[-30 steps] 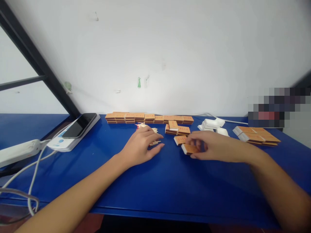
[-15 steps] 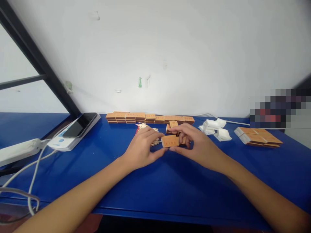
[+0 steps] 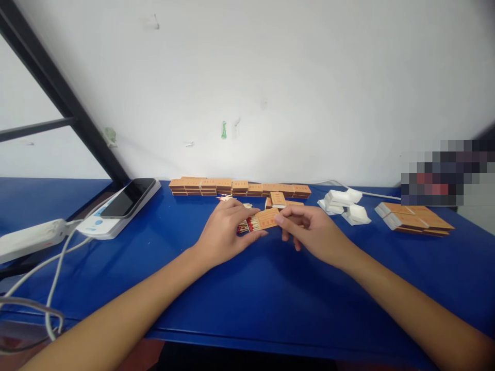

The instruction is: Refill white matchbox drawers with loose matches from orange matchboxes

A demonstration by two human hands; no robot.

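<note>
Matchbox (image 3: 267, 219) sits btwn the hands over the tabletop (image 3: 247, 299), its L end open w/ red match heads showing. R hand (image 3: 319, 234) pinches the R end, thumb on top; L hand (image 3: 224, 234) curves thumb & index round the open end, can't tell if it's gripping. To do it well, prob. best: keep box level, sleeve pinch light so card doesn't crush, tray straight, fingers clear of loose matches (image 3: 227, 198) nearby.
</note>
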